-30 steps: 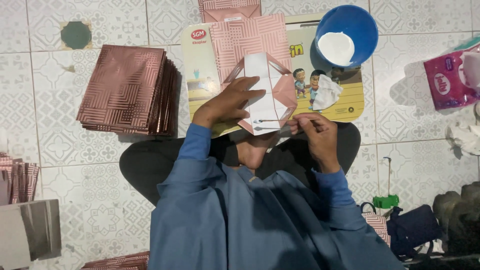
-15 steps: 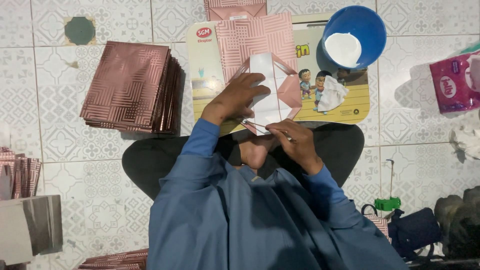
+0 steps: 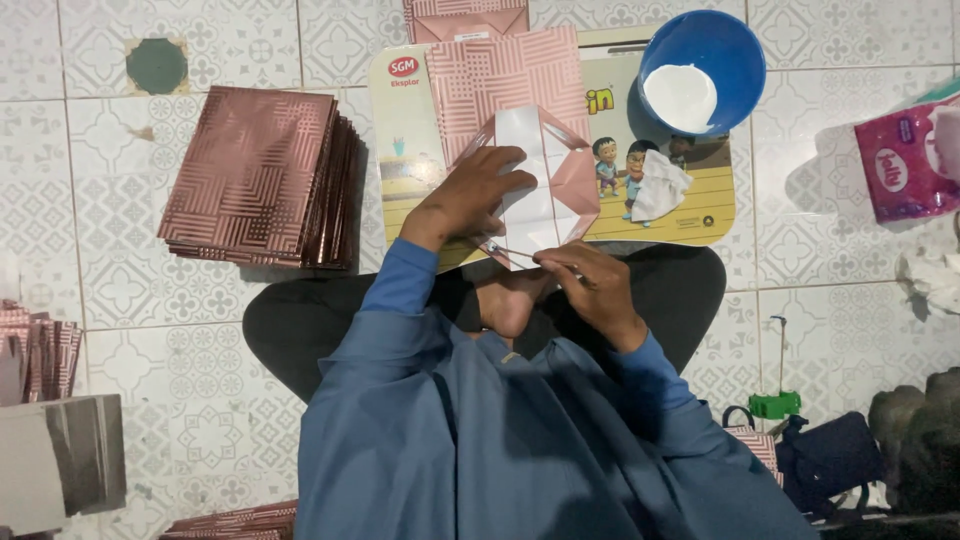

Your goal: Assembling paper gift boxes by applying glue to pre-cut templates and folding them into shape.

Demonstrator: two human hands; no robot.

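Observation:
My left hand (image 3: 468,196) presses flat on a half-folded paper envelope (image 3: 546,178), white inside with pink patterned flaps, lying on a printed board (image 3: 410,130). My right hand (image 3: 590,283) pinches a thin stick (image 3: 510,250) whose tip touches the envelope's lower edge. A pink patterned sheet (image 3: 505,75) lies under and behind the envelope. A blue bowl (image 3: 715,55) holding white paste stands at the board's far right corner. A crumpled white cloth (image 3: 660,185) rests on the board beside the envelope.
A thick stack of pink patterned sheets (image 3: 258,175) lies on the tiled floor to the left. More stacks (image 3: 40,350) sit at the left edge. A pink tissue pack (image 3: 905,165) is at far right, a dark bag (image 3: 825,455) at lower right.
My right hand has slid left along the envelope's lower edge with the stick. My left hand stays pressed on the envelope.

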